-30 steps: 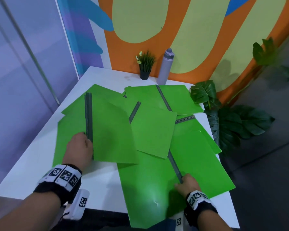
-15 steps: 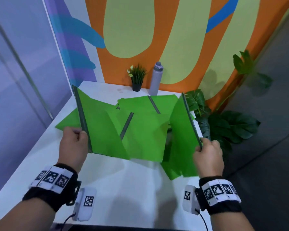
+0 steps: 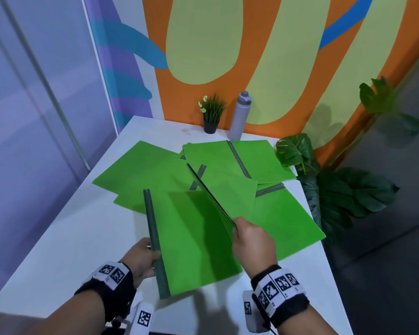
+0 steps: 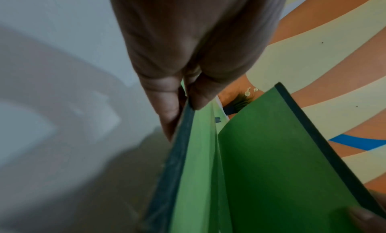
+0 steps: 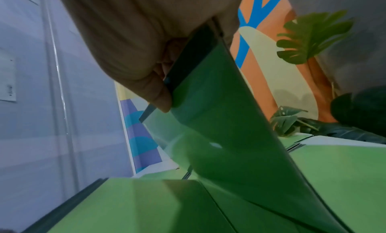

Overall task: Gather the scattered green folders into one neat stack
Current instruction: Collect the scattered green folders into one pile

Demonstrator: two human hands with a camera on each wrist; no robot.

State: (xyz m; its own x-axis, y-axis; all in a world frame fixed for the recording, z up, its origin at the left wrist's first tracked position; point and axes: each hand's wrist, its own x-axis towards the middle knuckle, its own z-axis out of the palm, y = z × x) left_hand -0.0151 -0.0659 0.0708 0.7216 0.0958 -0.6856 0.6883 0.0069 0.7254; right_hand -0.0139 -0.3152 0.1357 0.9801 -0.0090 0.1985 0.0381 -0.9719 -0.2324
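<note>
Folders are in both my hands: my left hand [image 3: 140, 258] pinches the dark spine of one folder [image 3: 191, 240] lying flat, long side pointing away from me. My right hand [image 3: 252, 245] pinches a second folder [image 5: 225, 121] standing on edge just right of it, so I think it should tip left onto the flat one. More folders [image 3: 237, 160] lie past both hands.

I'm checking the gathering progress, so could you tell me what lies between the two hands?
In the head view, only the two held green folders span between the left hand and right hand.

no readable text, only square coded markers on both wristbands [image 3: 114, 274].
</note>
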